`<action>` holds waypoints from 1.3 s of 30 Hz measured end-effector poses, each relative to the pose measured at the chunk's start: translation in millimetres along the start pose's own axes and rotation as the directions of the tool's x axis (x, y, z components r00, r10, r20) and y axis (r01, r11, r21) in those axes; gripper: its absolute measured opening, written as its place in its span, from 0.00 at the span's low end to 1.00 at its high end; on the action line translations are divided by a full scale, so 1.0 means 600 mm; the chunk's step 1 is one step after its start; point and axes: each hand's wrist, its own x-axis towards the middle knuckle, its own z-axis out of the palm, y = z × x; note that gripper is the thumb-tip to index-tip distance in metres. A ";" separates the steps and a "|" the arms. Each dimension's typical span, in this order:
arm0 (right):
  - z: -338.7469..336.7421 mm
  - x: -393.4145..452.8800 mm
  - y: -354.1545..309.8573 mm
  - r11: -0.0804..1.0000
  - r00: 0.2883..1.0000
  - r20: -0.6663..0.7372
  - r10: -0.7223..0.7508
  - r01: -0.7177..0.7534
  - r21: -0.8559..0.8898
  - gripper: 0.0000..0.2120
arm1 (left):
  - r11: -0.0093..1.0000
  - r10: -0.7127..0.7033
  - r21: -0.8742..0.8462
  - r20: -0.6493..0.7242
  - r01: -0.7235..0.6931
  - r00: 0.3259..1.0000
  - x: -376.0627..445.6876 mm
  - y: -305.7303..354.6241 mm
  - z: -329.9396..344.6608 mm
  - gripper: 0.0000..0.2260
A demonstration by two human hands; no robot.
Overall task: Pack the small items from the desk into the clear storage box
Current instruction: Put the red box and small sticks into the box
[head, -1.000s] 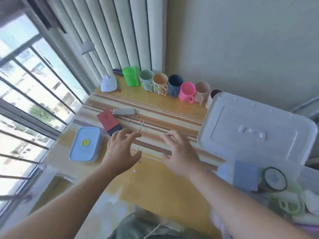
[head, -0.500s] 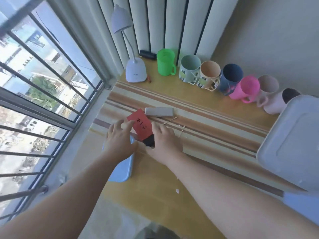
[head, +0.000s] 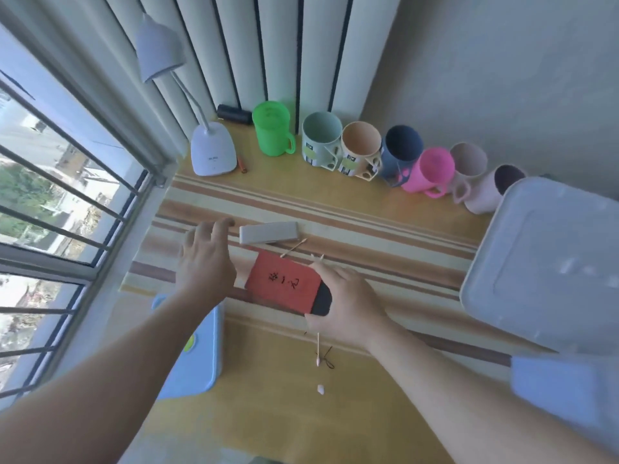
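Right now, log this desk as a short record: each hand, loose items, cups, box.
left hand: open, above the desk beside the grey case
right hand: gripping the red packet at its black end
loose items: cotton swabs, blue lidded container
cups: row of seven along the wall, green cup leftmost
box lid: right edge of desk

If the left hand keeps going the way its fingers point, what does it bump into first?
Probably nothing soon: the left hand points past the grey case toward bare striped mat; the lamp base lies farther on. Depth is unclear.
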 end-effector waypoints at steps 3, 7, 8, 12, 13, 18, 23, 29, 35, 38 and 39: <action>-0.047 -0.074 0.056 0.998 0.996 -0.067 0.060 -0.061 -0.026 0.26 | 0.968 0.165 0.162 0.158 -0.190 0.974 0.066 0.040 0.029 0.31; -0.059 -0.147 0.101 0.985 0.978 -0.121 0.173 -0.172 0.017 0.25 | 0.921 0.194 0.243 0.393 -0.305 0.899 0.120 0.088 0.074 0.32; -0.057 -0.161 0.106 0.980 0.971 -0.136 0.197 -0.194 0.040 0.25 | 0.912 0.179 0.266 0.427 -0.312 0.886 0.125 0.095 0.079 0.32; -0.043 -0.206 0.108 0.965 0.951 -0.175 0.254 -0.238 0.106 0.25 | 0.885 0.126 0.359 0.431 -0.298 0.893 0.115 0.096 0.080 0.26; -0.041 -0.214 0.109 0.965 0.952 -0.172 0.253 -0.234 0.120 0.24 | 0.895 0.106 0.353 0.423 -0.272 0.900 0.104 0.095 0.077 0.26; -0.077 -0.249 0.120 0.965 0.949 -0.192 0.251 -0.228 0.132 0.24 | 0.953 0.180 0.191 0.274 -0.237 0.945 0.020 0.148 0.029 0.29; -0.199 -0.334 0.123 0.979 0.934 -0.302 0.193 -0.161 0.127 0.25 | 0.869 0.476 0.012 0.252 -0.495 0.843 -0.099 0.300 -0.021 0.35; -0.374 -0.561 0.201 0.984 0.859 -0.480 0.179 -0.158 0.083 0.28 | 0.752 0.656 -0.260 0.205 -0.606 0.727 -0.262 0.494 -0.032 0.31; -0.406 -0.803 0.364 0.950 0.860 -0.406 0.308 -0.256 0.180 0.32 | 0.758 0.645 -0.335 0.251 -0.560 0.722 -0.413 0.653 0.010 0.32; -0.369 -0.869 0.438 0.957 0.923 -0.253 0.291 -0.282 0.072 0.31 | 0.724 0.689 -0.267 0.332 -0.636 0.644 -0.475 0.721 0.049 0.38; -0.353 -0.878 0.453 0.962 0.941 -0.200 0.272 -0.270 0.035 0.31 | 0.713 0.699 -0.258 0.342 -0.652 0.629 -0.492 0.740 0.061 0.35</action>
